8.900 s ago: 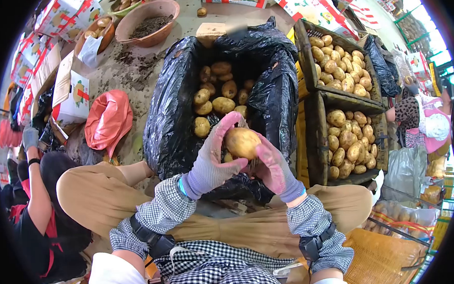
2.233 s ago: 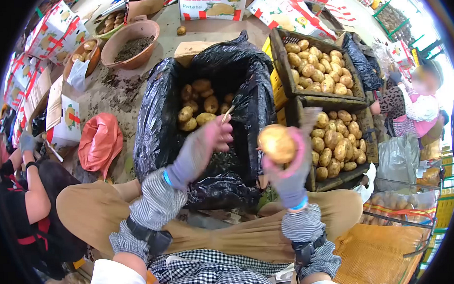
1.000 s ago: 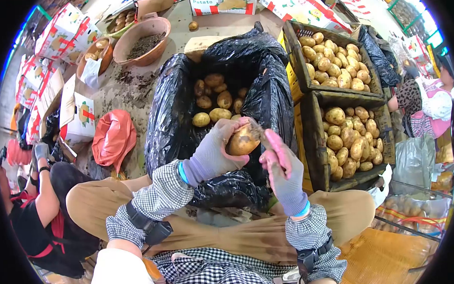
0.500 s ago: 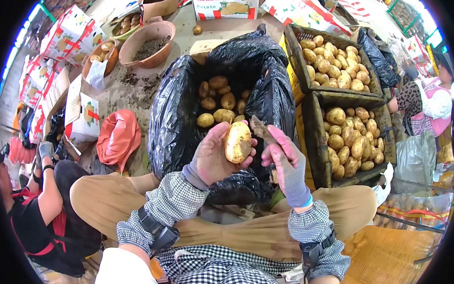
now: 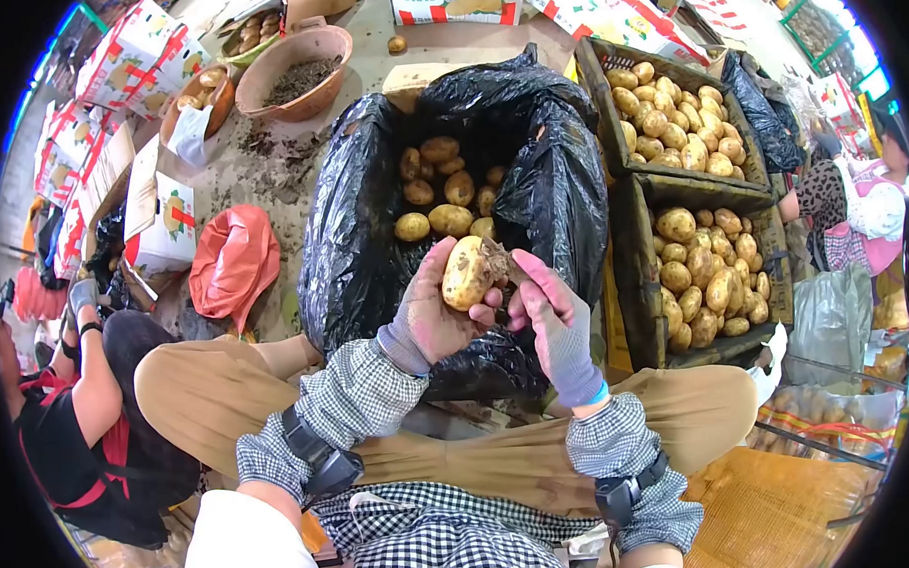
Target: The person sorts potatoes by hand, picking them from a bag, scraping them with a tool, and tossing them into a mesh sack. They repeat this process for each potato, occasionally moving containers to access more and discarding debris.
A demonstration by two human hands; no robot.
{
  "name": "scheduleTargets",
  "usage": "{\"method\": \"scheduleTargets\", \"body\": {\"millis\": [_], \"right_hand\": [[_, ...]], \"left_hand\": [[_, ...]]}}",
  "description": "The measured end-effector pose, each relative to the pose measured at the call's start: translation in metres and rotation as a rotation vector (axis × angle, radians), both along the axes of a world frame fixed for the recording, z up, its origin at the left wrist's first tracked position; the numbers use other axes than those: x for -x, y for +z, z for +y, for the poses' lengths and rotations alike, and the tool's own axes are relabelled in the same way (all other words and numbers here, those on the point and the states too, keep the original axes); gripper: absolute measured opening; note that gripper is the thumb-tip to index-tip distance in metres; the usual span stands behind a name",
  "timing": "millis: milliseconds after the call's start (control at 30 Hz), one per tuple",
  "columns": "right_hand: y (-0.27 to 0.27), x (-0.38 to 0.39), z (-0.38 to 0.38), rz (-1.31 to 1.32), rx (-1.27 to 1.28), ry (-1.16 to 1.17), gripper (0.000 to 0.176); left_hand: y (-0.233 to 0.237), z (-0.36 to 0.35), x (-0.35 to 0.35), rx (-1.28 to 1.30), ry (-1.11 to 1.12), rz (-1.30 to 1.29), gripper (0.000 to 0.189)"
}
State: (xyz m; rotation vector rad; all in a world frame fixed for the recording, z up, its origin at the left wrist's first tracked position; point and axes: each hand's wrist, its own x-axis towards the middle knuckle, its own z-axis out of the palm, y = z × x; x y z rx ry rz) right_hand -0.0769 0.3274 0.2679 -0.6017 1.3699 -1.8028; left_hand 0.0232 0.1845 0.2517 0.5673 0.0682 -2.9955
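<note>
My gloved left hand (image 5: 423, 313) is closed around a large yellow potato (image 5: 463, 276), held over the near part of a box lined with a black plastic bag (image 5: 347, 213). In my gloved right hand (image 5: 556, 321) is a small, dirt-caked brush (image 5: 496, 261), its handle pinched between thumb and fingers. The brush's end lies against the right side of the potato, where brown soil shows. Several loose potatoes (image 5: 450, 220) rest on the bottom of the lined box, beyond my hands.
To the right stand two dark crates full of potatoes, a far crate (image 5: 608, 103) and a near crate (image 5: 643, 277). A clay-coloured basin (image 5: 313, 101) of soil and a red sack (image 5: 236, 267) are at left. People sit on both sides; printed cartons (image 5: 455, 4) stand behind.
My right hand has moved the brush left onto the potato. The potato has been tilted and shifted slightly up and left in my left hand.
</note>
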Motion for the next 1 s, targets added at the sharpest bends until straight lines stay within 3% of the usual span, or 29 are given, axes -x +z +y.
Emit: {"method": "scheduleTargets", "body": {"millis": [100,133,200,267,333,400,467,533,600,667,733,767,800,867,900,933,1000], "right_hand": [[-0.005,-0.003,-0.002,-0.022,-0.092,0.012,0.034],[-0.017,-0.004,0.001,0.002,-0.038,0.131,0.034],[-0.016,-0.009,0.001,0.027,0.020,0.254,0.034],[-0.010,-0.014,0.002,-0.085,0.019,0.223,0.034],[-0.012,-0.002,-0.002,-0.077,0.031,0.058,0.035],[-0.009,0.002,-0.006,-0.043,0.018,0.011,0.037],[-0.005,-0.002,-0.008,0.039,-0.149,0.009,0.038],[-0.023,-0.005,-0.003,0.058,0.048,0.238,0.036],[-0.009,-0.006,-0.001,-0.049,-0.032,0.220,0.039],[0.005,0.000,-0.003,-0.168,-0.044,-0.016,0.038],[-0.003,0.014,-0.001,-0.175,-0.057,-0.123,0.042],[-0.001,0.015,-0.002,-0.193,-0.063,-0.139,0.044],[0.002,0.014,-0.004,-0.211,-0.069,-0.157,0.045],[0.016,0.013,-0.005,-0.357,-0.039,-0.075,0.046],[0.012,0.013,-0.005,-0.348,-0.004,-0.049,0.047],[0.008,0.016,-0.003,-0.345,-0.008,-0.060,0.047],[0.010,0.023,-0.002,-0.716,0.231,0.012,0.051]], "left_hand": [[-0.003,0.002,-0.001,-0.079,-0.024,0.016,0.048],[-0.003,0.003,0.001,-0.084,-0.024,0.014,0.048],[0.013,0.004,0.008,0.000,0.072,-0.365,0.048],[0.005,-0.002,0.004,0.047,0.053,-0.362,0.050],[-0.006,-0.007,-0.003,-0.188,-0.011,0.079,0.050],[-0.002,-0.004,-0.004,-0.197,0.001,0.068,0.051],[-0.008,-0.001,-0.005,-0.213,-0.006,0.085,0.052],[-0.020,-0.004,-0.007,-0.228,-0.003,0.039,0.054],[-0.024,-0.008,-0.008,-0.145,0.009,0.144,0.056],[-0.021,-0.012,-0.005,-0.136,-0.008,0.178,0.055],[0.002,-0.013,0.001,0.560,-0.001,-0.206,0.047],[0.026,-0.006,0.000,0.876,0.041,-0.265,0.044],[0.026,-0.004,0.002,0.873,0.033,-0.257,0.044],[0.026,-0.001,0.005,1.109,0.067,-0.162,0.043],[0.044,-0.003,0.003,1.126,-0.029,-0.114,0.041],[0.045,-0.005,0.003,1.040,-0.036,-0.099,0.042],[0.050,-0.009,0.005,0.897,0.011,-0.010,0.042]]}}
